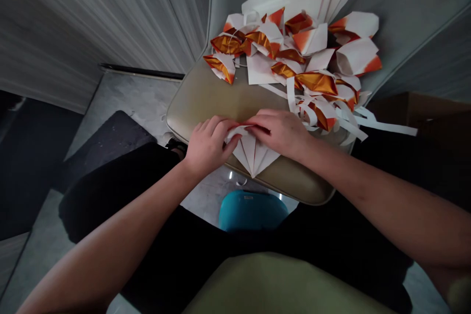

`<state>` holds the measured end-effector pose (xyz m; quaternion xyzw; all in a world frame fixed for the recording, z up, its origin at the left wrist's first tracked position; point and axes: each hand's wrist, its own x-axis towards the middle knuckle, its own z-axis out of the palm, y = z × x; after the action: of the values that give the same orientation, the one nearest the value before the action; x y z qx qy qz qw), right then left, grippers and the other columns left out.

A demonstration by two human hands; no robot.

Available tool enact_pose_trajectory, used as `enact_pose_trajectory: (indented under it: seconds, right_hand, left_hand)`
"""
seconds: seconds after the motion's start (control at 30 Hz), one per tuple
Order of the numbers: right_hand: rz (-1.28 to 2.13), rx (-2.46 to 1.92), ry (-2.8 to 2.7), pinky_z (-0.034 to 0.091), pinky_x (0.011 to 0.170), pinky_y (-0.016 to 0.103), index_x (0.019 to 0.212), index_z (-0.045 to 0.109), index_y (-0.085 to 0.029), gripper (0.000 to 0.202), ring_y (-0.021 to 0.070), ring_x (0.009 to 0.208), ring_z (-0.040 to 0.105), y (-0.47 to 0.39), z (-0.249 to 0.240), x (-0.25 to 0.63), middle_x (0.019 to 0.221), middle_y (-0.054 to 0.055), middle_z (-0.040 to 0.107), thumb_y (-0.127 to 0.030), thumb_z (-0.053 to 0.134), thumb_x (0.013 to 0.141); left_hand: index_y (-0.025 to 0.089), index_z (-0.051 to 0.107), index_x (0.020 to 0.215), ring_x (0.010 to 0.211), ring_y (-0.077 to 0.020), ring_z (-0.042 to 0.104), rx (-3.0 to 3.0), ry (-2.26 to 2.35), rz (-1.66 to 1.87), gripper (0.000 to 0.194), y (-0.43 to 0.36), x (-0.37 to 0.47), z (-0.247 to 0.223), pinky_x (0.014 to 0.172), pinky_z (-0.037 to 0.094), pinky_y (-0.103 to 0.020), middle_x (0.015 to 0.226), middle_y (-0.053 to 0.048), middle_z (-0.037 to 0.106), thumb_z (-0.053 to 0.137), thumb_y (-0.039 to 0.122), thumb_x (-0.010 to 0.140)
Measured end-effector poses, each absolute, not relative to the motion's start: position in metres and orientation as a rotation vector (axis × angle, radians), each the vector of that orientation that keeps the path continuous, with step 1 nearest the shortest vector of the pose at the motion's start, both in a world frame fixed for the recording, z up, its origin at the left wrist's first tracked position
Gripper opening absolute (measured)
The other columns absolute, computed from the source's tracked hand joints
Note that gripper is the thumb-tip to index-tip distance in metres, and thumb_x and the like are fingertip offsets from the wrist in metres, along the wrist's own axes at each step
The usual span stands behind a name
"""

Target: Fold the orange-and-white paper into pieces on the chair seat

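White paper (250, 157), creased to a point towards you, is pinched in your left hand (209, 146) and right hand (282, 132), above the seat (206, 93). Your fingers cover its far edge, which looks folded over. Beyond lie orange-and-white pieces (316, 82), with strips (390, 127) nearby and sheets (287, 2) behind.

1. We are indoors, in a room that could be a home or a small workplace; we cannot tell which.
2. We see pale marbled flooring (136, 93) and grey streaked panelling (162, 14).
3. We have a padded chair (217, 103) serving as a worktop, strewn with orange-and-white paper ornaments (316, 81).
4. We also see a rounded teal object (252, 211), perhaps a seat, low down.
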<state>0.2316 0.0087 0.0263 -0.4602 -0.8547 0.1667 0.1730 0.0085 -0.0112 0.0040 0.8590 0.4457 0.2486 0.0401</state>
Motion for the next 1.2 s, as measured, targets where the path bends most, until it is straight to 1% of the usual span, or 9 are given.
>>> enact_pose_trajectory:
  seconds: [0.1,0.23,0.4,0.6,0.7,0.8,0.97,1.13,1.2]
  right_hand:
    - [0.442,-1.284,-2.448,0.045,0.075,0.031,0.116,0.076,-0.021,0.026,0.0213,0.091,0.069,0.007,0.024,0.232,0.102,0.006,0.076,-0.031,0.056,0.101]
    - [0.309,-1.215,-2.520,0.044,0.076,0.032,0.125,0.072,-0.023,0.031,0.0213,0.093,0.067,0.003,0.021,0.233,0.109,0.007,0.074,-0.037,0.056,0.102]
    - [0.195,-1.233,-2.548,0.041,0.069,0.032,0.113,0.075,-0.022,0.030,0.0189,0.085,0.064,0.000,0.020,0.231,0.112,0.007,0.071,-0.036,0.050,0.105]
    - [0.041,-1.192,-2.491,0.040,0.067,0.032,0.100,0.076,-0.020,0.033,0.0169,0.080,0.064,0.003,0.015,0.231,0.107,0.006,0.074,-0.032,0.047,0.106]
    - [0.007,-1.187,-2.483,0.040,0.067,0.032,0.099,0.076,-0.020,0.032,0.0171,0.080,0.064,0.003,0.014,0.232,0.106,0.006,0.074,-0.032,0.048,0.106]
    - [0.006,-1.159,-2.481,0.042,0.069,0.032,0.099,0.076,-0.019,0.033,0.0179,0.083,0.065,0.002,0.014,0.231,0.106,0.007,0.074,-0.032,0.047,0.106]
    - [0.023,-1.128,-2.460,0.045,0.072,0.033,0.107,0.072,-0.019,0.031,0.0200,0.091,0.066,0.001,0.013,0.229,0.112,0.008,0.072,-0.029,0.043,0.107]
    - [0.067,-1.114,-2.505,0.044,0.073,0.034,0.099,0.071,-0.018,0.031,0.0210,0.090,0.064,0.002,0.012,0.229,0.107,0.010,0.071,-0.026,0.042,0.106]
    - [0.083,-1.133,-2.543,0.043,0.073,0.035,0.100,0.071,-0.018,0.030,0.0217,0.088,0.062,0.003,0.012,0.229,0.102,0.010,0.071,-0.025,0.043,0.105]
  left_hand:
    - [0.019,0.069,0.107,0.092,-0.0225,0.069,2.651,1.386,0.796,0.024,-0.009,0.006,0.004,0.077,0.050,-0.036,0.103,-0.008,0.075,0.056,0.039,0.103]
    - [0.020,0.074,0.105,0.085,-0.0200,0.068,2.717,1.378,0.842,0.024,-0.008,0.005,0.006,0.072,0.048,-0.033,0.097,-0.006,0.076,0.056,0.036,0.104]
    - [0.021,0.076,0.104,0.082,-0.0190,0.068,2.781,1.310,0.932,0.022,-0.009,0.004,0.006,0.071,0.048,-0.034,0.097,-0.005,0.077,0.058,0.033,0.103]
    - [0.022,0.077,0.106,0.081,-0.0196,0.067,2.947,1.238,0.881,0.021,-0.007,0.002,0.006,0.071,0.046,-0.034,0.098,-0.004,0.077,0.063,0.036,0.101]
    - [0.023,0.076,0.108,0.079,-0.0196,0.066,3.013,1.235,0.861,0.020,-0.005,0.001,0.008,0.069,0.045,-0.034,0.096,-0.003,0.077,0.062,0.036,0.101]
    - [0.022,0.076,0.105,0.076,-0.0190,0.064,3.033,1.236,0.922,0.017,-0.005,0.000,0.010,0.068,0.045,-0.034,0.092,-0.002,0.077,0.062,0.030,0.101]
    - [0.022,0.076,0.105,0.077,-0.0190,0.064,3.038,1.234,0.956,0.015,-0.007,0.000,0.009,0.068,0.045,-0.034,0.091,-0.003,0.077,0.062,0.027,0.100]
    - [0.024,0.075,0.110,0.080,-0.0174,0.066,3.043,1.182,0.784,0.020,-0.007,-0.001,0.009,0.070,0.047,-0.032,0.096,-0.002,0.077,0.056,0.025,0.104]
    - [0.024,0.075,0.111,0.083,-0.0176,0.067,3.046,1.147,0.740,0.021,-0.007,-0.001,0.009,0.071,0.048,-0.032,0.098,-0.002,0.077,0.055,0.025,0.104]
